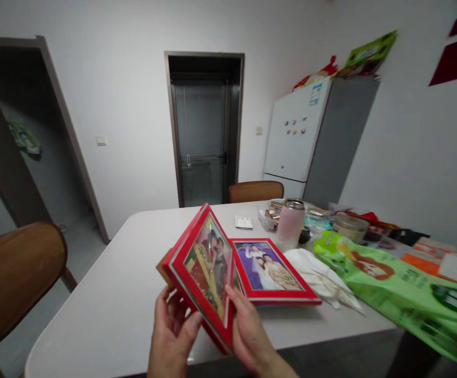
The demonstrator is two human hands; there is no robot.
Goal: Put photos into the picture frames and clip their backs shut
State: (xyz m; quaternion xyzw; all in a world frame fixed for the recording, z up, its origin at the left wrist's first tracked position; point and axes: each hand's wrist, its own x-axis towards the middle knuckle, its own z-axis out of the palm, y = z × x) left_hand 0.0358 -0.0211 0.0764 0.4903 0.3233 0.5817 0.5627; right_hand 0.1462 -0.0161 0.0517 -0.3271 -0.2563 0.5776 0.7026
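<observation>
A red photo frame (202,262) with a picture of people is held tilted above the near edge of the white table (126,283). My left hand (173,328) grips its lower left side, thumb against the front rim. My right hand (247,333) holds its right edge, fingers closed on the frame. A second red photo frame (269,272) with a picture on a purple ground lies flat on the table just right of the held one.
A white cloth (322,275), a pink-white tumbler (290,224), a green plastic package (401,291) and several food items crowd the table's right side. A small card (244,222) lies farther back. Wooden chairs (13,273) stand left and behind. A fridge (303,136) stands at back right.
</observation>
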